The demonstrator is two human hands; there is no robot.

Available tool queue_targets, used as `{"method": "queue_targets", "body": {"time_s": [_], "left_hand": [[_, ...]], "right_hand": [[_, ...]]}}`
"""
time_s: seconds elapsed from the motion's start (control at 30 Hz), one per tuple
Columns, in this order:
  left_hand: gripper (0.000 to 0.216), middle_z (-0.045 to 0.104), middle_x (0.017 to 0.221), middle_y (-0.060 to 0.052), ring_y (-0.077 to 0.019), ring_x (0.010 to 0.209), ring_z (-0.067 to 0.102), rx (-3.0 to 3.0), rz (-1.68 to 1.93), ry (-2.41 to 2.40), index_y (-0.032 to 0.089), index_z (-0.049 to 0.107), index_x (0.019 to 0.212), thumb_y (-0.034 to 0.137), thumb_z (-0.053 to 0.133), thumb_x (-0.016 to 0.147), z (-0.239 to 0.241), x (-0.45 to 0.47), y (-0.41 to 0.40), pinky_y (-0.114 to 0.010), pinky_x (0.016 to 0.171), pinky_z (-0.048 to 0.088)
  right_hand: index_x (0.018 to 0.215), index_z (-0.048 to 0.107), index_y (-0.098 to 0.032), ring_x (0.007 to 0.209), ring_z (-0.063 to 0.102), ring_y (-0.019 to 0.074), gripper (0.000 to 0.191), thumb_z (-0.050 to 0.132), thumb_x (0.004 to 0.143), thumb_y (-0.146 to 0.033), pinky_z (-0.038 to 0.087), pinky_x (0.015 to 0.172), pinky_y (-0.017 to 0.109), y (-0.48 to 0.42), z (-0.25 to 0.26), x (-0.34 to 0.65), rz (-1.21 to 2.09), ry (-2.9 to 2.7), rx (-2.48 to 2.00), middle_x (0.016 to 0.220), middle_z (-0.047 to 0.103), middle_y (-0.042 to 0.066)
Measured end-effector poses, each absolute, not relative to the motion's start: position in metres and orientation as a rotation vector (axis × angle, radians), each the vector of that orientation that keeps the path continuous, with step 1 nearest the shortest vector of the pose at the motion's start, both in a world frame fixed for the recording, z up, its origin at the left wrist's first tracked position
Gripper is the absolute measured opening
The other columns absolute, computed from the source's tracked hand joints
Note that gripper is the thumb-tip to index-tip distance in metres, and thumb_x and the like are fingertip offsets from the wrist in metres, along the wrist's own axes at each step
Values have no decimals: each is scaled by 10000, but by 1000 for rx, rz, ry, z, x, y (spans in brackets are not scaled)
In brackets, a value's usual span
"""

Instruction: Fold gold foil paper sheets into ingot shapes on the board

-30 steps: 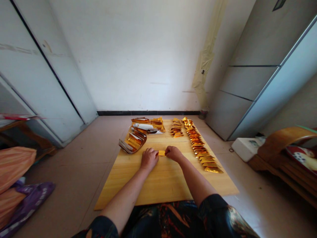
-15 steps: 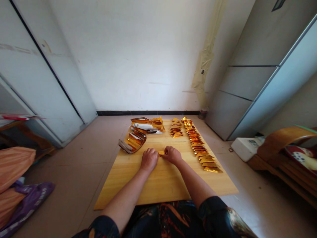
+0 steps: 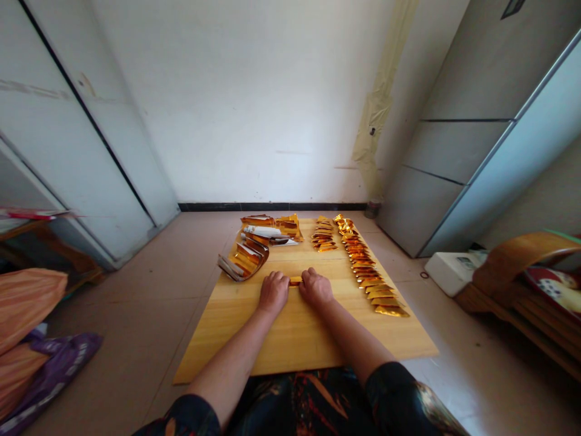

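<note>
A small folded piece of gold foil paper [image 3: 295, 281] lies low over the wooden board [image 3: 236, 327], stretched between my two hands. My left hand [image 3: 274, 292] is closed on its left end, fingers curled. On the right end my right hand [image 3: 316, 287] is closed too, its fingertips partly hidden. Right of my hands runs a long row of folded gold foil pieces [image 3: 370, 275], overlapping one another. A shorter row of folded gold pieces [image 3: 324, 235] sits behind, near the board's far edge.
At the board's far left stand stacks of gold and white paper sheets [image 3: 247, 257], some curled, with a white roll [image 3: 262, 231] among them. A grey refrigerator [image 3: 436, 175] and a white box [image 3: 449, 272] are to the right. Plastic bags [image 3: 31, 327] lie at the left.
My right hand has turned flatter over the foil paper's right end, and the strip between my hands looks narrower and more tightly folded. My left hand has hardly moved.
</note>
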State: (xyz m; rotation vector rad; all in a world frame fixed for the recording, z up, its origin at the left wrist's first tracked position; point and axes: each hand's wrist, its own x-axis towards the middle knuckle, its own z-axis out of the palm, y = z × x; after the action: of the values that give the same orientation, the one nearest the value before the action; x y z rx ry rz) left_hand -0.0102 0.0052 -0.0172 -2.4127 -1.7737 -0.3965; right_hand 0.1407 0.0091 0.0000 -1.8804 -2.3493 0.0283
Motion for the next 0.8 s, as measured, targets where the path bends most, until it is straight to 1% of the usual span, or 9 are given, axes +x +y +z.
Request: {"method": "queue_targets", "body": {"time_s": [0.13, 0.27, 0.5, 0.6, 0.8], "left_hand": [[281, 604, 864, -86, -219, 882, 510, -2414, -425, -1791, 189, 654, 830, 212, 383, 903, -18, -11, 6, -332, 747, 365], [265, 610, 871, -85, -219, 886, 513, -2415, -439, -1817, 192, 648, 834, 220, 393, 901, -17, -10, 6, -330, 759, 367], [182, 614, 897, -75, -211, 905, 520, -2391, -478, -1890, 195, 633, 848, 231, 457, 873, -16, -10, 7, -318, 780, 370], [143, 614, 901, -71, -213, 913, 524, -2378, -468, -1932, 189, 625, 849, 240, 491, 855, -14, -10, 7, -318, 787, 369], [163, 618, 926, -74, -229, 939, 529, -2340, -422, -1941, 183, 606, 882, 273, 470, 876, -15, -8, 8, -333, 765, 371]], "right_hand": [[979, 574, -221, 811, 607, 154, 203, 394, 886, -238, 405, 646, 238, 10, -2, 146, 34, -2375, -1859, 989, 585, 53], [971, 578, -237, 812, 598, 138, 199, 392, 899, -237, 386, 634, 222, 9, 1, 148, 80, -2328, -1851, 1002, 579, 36], [954, 572, -227, 785, 582, 114, 150, 446, 889, -275, 354, 615, 209, 10, 0, 151, 165, -2218, -1905, 1006, 570, 22], [930, 579, -223, 785, 578, 109, 151, 443, 895, -279, 353, 623, 204, 12, -3, 152, 177, -2204, -1914, 998, 573, 23], [912, 575, -216, 769, 586, 105, 144, 456, 898, -295, 349, 602, 210, 13, -5, 152, 165, -2207, -1927, 979, 585, 15]]}}
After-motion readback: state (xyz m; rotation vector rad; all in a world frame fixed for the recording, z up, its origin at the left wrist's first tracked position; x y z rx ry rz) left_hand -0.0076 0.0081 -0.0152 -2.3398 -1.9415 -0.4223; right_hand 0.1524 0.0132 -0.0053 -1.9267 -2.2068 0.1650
